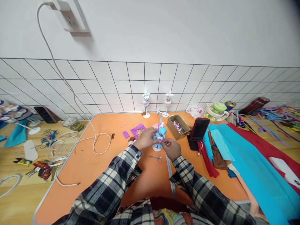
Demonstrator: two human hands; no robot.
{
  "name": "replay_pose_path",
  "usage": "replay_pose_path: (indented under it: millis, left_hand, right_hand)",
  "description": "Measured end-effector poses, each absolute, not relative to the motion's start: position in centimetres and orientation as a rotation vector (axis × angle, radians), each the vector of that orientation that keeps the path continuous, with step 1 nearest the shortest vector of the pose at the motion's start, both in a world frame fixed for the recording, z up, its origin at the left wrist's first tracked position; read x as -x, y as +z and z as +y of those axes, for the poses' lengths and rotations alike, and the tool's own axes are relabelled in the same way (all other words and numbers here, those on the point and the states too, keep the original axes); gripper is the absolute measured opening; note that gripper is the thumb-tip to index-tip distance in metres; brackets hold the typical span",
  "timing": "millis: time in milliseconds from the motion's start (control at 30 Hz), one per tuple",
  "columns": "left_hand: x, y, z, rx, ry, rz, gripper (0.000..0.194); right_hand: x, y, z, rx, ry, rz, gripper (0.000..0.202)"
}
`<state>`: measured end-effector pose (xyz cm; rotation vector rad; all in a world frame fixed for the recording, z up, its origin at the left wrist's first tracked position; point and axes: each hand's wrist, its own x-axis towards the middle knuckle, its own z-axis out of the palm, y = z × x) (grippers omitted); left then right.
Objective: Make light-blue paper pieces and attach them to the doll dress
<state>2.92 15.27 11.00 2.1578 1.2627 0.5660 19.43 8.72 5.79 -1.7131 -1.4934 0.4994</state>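
A small dress form [160,132] draped in blue cloth with purple and white patches stands on a white round base [157,149] between my hands. My left hand [145,139] is closed around the form's left side, gripping the draped cloth. On the other side, my right hand [172,149] pinches the cloth's lower edge with thumb and forefinger. Small scissors [156,158] lie on the orange mat just in front of the base. Purple cloth scraps [137,129] are spread behind my left hand.
Two bare-armed white dress forms [146,101] stand by the tiled wall. A cardboard box [178,126] and a propped phone [199,129] are to the right, before blue cloth [255,165]. A white cable [95,143] runs over the mat's left side. A glass jar [72,123] stands farther left.
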Motion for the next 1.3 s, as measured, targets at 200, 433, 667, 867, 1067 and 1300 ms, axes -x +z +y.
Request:
replay_pose_path:
  millis: [200,433,667,867,1067,1300]
  left_hand:
    - [-2.8,10.6,15.2,-2.139,0.584,1.349,0.044]
    - [-3.1,10.8,14.8,-2.121,0.587,1.394,0.043]
    - [-3.2,11.0,15.0,-2.110,0.578,1.449,0.039]
    - [-3.3,10.6,14.8,-2.100,0.597,1.468,0.041]
    - [-3.4,11.6,14.3,-2.095,0.602,1.487,0.033]
    - [-3.5,12.1,14.7,-2.060,0.671,1.386,0.036]
  right_hand:
    - [-20.0,5.2,8.1,1.650,0.488,-1.523,0.025]
    - [-20.1,5.0,6.5,1.573,0.234,-1.641,0.021]
    - [-19.4,4.8,7.6,1.565,0.034,-1.688,0.022]
    - [-18.9,4.8,8.2,1.608,0.069,-1.638,0.019]
    - [-19.0,4.9,8.1,1.583,0.111,-1.635,0.020]
    - [-19.9,4.6,6.6,1.497,-0.128,-1.869,0.025]
